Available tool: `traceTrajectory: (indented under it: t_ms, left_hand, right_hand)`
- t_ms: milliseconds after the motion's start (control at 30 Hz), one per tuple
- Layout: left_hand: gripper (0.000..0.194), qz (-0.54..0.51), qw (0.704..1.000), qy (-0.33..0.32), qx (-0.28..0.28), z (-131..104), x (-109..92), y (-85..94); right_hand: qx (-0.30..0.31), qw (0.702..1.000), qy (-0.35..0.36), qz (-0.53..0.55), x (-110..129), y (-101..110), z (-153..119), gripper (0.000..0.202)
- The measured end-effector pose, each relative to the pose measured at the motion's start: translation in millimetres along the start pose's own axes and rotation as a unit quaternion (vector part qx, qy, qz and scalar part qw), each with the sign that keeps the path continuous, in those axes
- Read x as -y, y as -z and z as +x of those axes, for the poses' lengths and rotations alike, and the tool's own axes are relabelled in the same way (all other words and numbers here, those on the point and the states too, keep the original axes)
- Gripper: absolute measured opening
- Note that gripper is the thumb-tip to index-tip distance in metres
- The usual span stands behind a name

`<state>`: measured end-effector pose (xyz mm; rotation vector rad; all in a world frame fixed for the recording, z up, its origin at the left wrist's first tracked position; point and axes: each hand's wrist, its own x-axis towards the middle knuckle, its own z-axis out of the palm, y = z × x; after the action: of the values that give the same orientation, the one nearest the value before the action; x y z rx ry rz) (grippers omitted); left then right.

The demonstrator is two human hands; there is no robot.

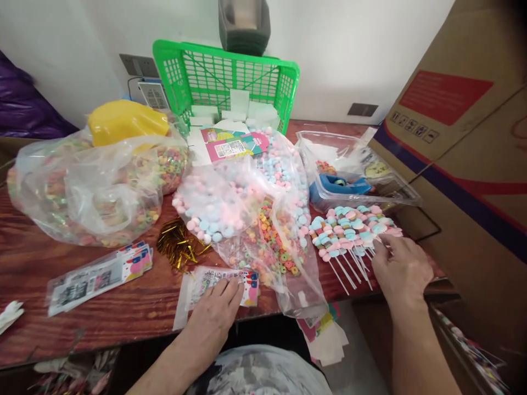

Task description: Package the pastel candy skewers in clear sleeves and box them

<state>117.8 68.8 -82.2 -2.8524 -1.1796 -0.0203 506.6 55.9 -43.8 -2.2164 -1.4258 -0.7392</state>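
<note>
Your left hand lies on the small pile of bags at the table's near edge, its fingers laid close together over the film; your thumb is out of sight, so I cannot tell whether it grips one. Your right hand is at the right end of the skewers, fingers bent over the sticks. The view is poor there, and perhaps a stick is between thumb and forefinger, but I cannot tell.

By my reading, the step in hand is picking at the skewers while steadying the bags. From here, the move calls for a light pinch on one bare stick, clear of the soft sweets, and a straight lift, since the sticks cross and neighbours could drag along. The skewers lie bunched in front of the clear tray, sticks towards you. Gold ties sit between the bags under your hand and a second pile on the left.
</note>
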Motion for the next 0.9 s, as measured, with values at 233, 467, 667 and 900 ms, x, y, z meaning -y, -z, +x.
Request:
traceTrajectory:
  t_ms: [233,467,667,900]
  left_hand:
    - [0.05,-0.032,0.986,-0.043,-0.158,0.9,18.8,-19.3]
    - [0.029,-0.082,0.963,-0.029,-0.256,4.6,17.1,-14.6]
    - [0.022,-0.056,0.97,-0.018,-0.236,12.0,16.7,-4.8]
    - [0.022,-0.087,0.977,0.028,-0.194,1.5,18.0,-10.9]
  right_hand:
    - [0.09,0.992,-0.049,-0.071,-17.1,-8.1,2.9,0.023]
    - [0.101,0.99,-0.052,-0.079,-18.1,-19.8,-17.6,0.027]
    - [0.105,0.991,-0.049,-0.066,-11.3,-37.1,-22.9,0.03]
    - [0.051,0.995,-0.069,-0.046,-22.9,-37.8,-25.5,0.025]
